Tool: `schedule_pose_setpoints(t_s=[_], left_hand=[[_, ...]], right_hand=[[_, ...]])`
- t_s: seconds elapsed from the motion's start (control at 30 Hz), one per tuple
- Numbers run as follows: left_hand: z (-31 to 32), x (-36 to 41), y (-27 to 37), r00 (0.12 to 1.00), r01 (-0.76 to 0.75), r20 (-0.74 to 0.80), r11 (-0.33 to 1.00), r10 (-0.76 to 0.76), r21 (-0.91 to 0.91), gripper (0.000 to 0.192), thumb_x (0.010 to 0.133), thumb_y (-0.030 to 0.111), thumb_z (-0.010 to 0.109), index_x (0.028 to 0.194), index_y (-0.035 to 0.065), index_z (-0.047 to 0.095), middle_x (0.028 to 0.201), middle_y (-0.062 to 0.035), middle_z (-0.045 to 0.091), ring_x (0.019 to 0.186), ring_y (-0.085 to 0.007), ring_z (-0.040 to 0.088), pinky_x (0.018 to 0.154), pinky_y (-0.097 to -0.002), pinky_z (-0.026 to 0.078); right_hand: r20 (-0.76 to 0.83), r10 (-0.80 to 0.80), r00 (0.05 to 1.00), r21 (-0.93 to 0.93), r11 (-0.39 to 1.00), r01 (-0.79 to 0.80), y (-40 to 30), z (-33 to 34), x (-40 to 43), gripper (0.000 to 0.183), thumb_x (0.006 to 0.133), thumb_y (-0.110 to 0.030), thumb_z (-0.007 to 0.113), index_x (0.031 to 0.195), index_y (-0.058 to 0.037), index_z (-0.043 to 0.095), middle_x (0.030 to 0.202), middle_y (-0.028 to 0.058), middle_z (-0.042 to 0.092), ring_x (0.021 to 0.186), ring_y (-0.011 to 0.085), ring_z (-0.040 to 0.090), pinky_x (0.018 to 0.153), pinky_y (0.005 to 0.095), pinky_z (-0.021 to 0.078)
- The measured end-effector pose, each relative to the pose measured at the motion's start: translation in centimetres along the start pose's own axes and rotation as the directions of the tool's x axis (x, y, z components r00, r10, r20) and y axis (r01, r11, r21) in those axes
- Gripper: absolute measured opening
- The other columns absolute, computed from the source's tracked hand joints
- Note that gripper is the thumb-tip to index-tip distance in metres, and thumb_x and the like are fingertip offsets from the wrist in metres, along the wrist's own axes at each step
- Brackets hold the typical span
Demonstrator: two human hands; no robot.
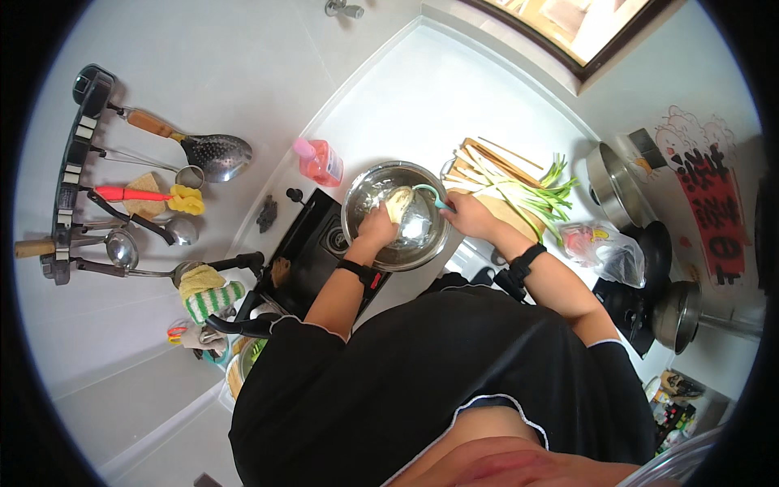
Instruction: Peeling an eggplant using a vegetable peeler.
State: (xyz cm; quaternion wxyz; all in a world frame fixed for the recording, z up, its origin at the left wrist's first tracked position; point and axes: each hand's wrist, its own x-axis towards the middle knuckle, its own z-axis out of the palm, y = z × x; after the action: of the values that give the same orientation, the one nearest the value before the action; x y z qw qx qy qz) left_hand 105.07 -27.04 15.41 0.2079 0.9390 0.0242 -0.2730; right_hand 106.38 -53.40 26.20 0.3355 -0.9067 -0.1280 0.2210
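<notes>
A wide stainless-steel bowl stands before me with a shiny, wet-looking inside. My left hand reaches into it and grips a pale, oval vegetable whose kind I cannot make out. In my right hand, over the bowl's right rim, is a small tool with a curved teal handle. Its working end lies close to the vegetable's upper right end, too small to tell whether it touches. Both forearms wear black wrist straps.
Right of the bowl, scallions lie across a wooden cutting board. A pink bottle stands behind left, near a black stove. Farther right are a plastic bag and metal pots. Utensils hang on the left wall.
</notes>
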Motion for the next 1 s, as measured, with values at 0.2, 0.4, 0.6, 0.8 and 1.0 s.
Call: schedule_pose_setpoints(t_s=[0.2,0.4,0.6,0.8,1.0], left_hand=[[-2.0,-3.0,-0.1,0.995,-0.038,0.097,0.999,0.039,-0.017,0.043,0.087,0.035,0.074,0.113,0.0002,0.073,0.104,-0.0252,0.073,0.1,-0.0414,0.071,0.091,-0.0499,0.055],[-0.9,-5.7,1.0,0.962,-0.21,-0.2,0.971,0.184,-0.114,0.07,0.084,0.018,0.076,0.149,0.0162,0.051,0.155,-0.0259,0.04,0.136,-0.0488,0.048,0.103,-0.053,0.05],[1.4,-3.2,-0.1,0.996,-0.021,-0.089,0.991,0.01,-0.133,0.078,0.084,0.027,0.077,0.153,0.0086,0.044,0.142,-0.0297,0.051,0.125,-0.0466,0.059,0.097,-0.0516,0.054],[-0.3,-2.3,-0.5,0.991,0.099,-0.077,0.986,-0.11,-0.131,0.078,0.083,0.03,0.08,0.145,-0.0038,0.046,0.137,-0.0284,0.056,0.121,-0.0449,0.061,0.097,-0.0488,0.054],[-0.9,-3.5,-0.4,0.904,-0.178,-0.41,0.978,0.119,-0.108,0.07,0.087,0.022,0.076,0.146,-0.0034,0.047,0.141,-0.0214,0.054,0.124,-0.0447,0.056,0.107,-0.0474,0.048]], right_hand=[[0.115,-0.058,0.992,-0.278,0.956,0.088,0.6,5.1,4.2,0.037,0.091,-0.007,0.056,0.125,0.0058,0.059,0.108,0.0287,0.069,0.104,0.0409,0.069,0.094,0.0468,0.0549],[0.382,-0.091,0.92,-0.473,0.836,0.279,3.7,12.4,8.6,0.029,0.085,-0.008,0.062,0.109,0.0072,0.065,0.111,0.0244,0.071,0.106,0.0391,0.07,0.094,0.0452,0.0561],[0.356,-0.04,0.934,-0.323,0.932,0.163,2.8,11.5,8.8,0.034,0.082,-0.011,0.063,0.11,0.0079,0.064,0.108,0.0296,0.072,0.102,0.0434,0.071,0.093,0.0478,0.0561],[0.191,0.081,0.978,-0.326,0.945,-0.014,3.5,12.3,9.0,0.03,0.087,-0.01,0.056,0.109,0.009,0.065,0.107,0.0319,0.071,0.104,0.0442,0.07,0.093,0.0486,0.056],[0.113,-0.031,0.993,-0.12,0.992,0.045,2.3,11.1,10.3,0.028,0.096,-0.017,0.053,0.1,0.0059,0.068,0.094,0.0281,0.072,0.093,0.0404,0.072,0.086,0.0491,0.0554]])
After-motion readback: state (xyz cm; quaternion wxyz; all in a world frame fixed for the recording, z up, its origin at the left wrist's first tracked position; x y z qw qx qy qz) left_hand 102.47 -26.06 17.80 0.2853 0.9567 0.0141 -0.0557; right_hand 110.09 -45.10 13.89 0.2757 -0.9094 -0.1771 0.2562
